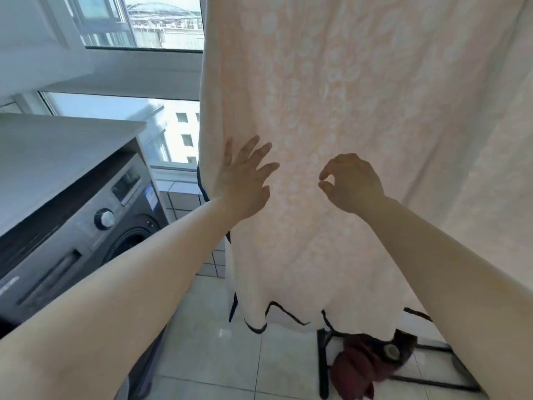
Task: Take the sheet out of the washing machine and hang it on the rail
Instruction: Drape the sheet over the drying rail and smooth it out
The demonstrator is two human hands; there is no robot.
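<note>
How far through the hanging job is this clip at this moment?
Looks nearly finished: the sheet is out of the washing machine and hangs full length above the floor; the rail itself is out of frame. In hand: the left hand lies flat, open, near its left edge; the right hand is curled, holding nothing. Probably only smoothing remains.

Pale peach sheet [346, 111] hangs draped, dark-edged hem low.

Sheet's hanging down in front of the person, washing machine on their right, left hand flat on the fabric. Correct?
One thing is off: the washing machine is on the person's left, not their right, as the head view shows. The rest holds: the sheet hangs down in front of the person, and the left hand lies spread flat on the fabric near its left edge.
</note>
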